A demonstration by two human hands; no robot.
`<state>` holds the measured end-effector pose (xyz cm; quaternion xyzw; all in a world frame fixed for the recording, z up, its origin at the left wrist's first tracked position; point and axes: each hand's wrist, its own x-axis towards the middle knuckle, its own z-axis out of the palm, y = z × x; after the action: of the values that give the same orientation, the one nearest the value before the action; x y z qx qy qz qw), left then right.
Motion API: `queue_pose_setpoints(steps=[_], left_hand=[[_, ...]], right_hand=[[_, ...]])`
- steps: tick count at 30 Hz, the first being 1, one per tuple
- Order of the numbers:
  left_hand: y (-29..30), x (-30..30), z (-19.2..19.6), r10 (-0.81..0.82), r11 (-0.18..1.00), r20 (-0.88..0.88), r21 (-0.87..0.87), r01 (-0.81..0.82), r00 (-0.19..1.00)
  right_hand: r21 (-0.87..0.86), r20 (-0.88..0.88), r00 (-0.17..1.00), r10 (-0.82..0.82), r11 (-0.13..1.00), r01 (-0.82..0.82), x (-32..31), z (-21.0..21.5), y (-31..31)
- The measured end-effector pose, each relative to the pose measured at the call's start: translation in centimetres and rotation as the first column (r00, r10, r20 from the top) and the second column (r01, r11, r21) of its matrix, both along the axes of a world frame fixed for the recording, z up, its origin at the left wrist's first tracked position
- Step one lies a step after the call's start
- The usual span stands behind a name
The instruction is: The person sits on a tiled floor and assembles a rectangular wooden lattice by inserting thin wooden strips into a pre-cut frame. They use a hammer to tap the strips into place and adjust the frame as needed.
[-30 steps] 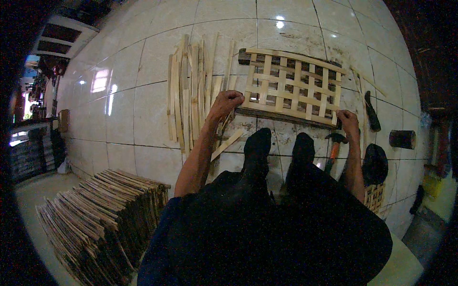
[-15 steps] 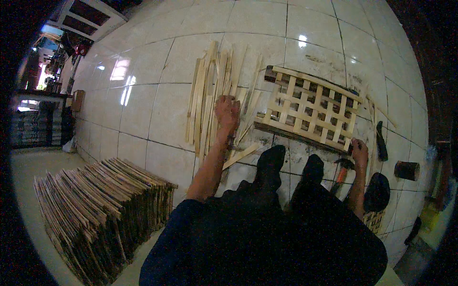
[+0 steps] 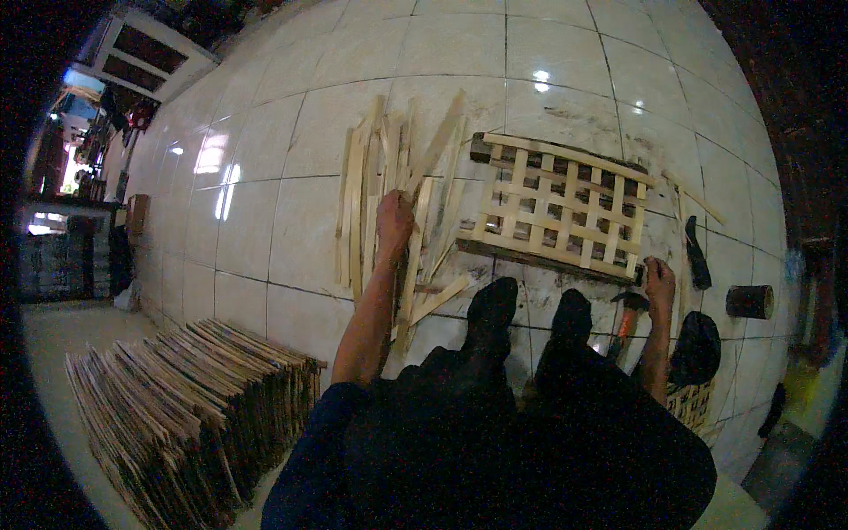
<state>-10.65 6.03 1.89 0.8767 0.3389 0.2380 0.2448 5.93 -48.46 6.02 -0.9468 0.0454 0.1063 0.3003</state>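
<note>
Left hand [image 3: 394, 215] rests fingers-down on loose wooden slats [image 3: 371, 190] on the tiled floor [image 3: 265, 203]; grip unclear. Slats: likely light, stiff, splintery; best pinched mid-length. Right hand [image 3: 659, 278], closure unclear, beside hammer [image 3: 625, 309]. Lattice frame [image 3: 561, 208] at 3 o'clock of slats; stacked panels [image 3: 177, 406] at 7 o'clock; shoes [image 3: 530, 314] crowd the near side.

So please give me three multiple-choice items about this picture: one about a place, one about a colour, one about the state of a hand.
1. Where is the wooden lattice?
A. on the tiled floor
B. on a bench
C. leaning on a wall

2. What colour are the loose slats?
A. blue
B. pale wood
C. red

3. What does the left hand do?
A. rests on the loose slats
B. holds a cup
C. hangs in the air

Answers: 1 A, the lattice lies flat on tiles; 2 B, they look light tan; 3 A, the left hand lies among the slats.
</note>
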Motion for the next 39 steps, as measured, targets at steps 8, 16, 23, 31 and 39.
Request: queue_pose_setpoints(steps=[8, 16, 23, 31, 39], left_hand=[[-8.2, 1.3, 9.7, -0.482, 0.852, -0.126, -0.297, 0.431, 0.867], [-12.7, 3.6, 9.5, -0.802, 0.589, -0.065, -0.257, 0.766, 0.594], [-14.0, 3.8, 7.4, -0.849, 0.525, -0.004, -0.122, 0.842, 0.529], [-12.9, 2.8, 6.5, -0.809, 0.58, 0.069, -0.065, 0.812, 0.584], [-7.3, 1.4, 5.4, -0.341, 0.803, 0.08, -0.493, 0.335, 0.936]], right_hand=[[0.462, -0.054, 0.998, 0.021, 0.887, 0.006, 0.2, 3.1, 5.1], [0.709, -0.147, 0.989, -0.026, 0.695, 0.123, -0.4, 5.3, 4.6], [0.554, -0.102, 0.987, -0.121, 0.818, 0.157, -3.1, 0.0, 0.4], [0.39, 0.083, 0.986, -0.144, 0.915, 0.101, -3.9, 0.3, 1.3], [-0.073, 0.336, 0.937, 0.096, 0.994, -0.076, -2.3, 1.2, 4.4]])
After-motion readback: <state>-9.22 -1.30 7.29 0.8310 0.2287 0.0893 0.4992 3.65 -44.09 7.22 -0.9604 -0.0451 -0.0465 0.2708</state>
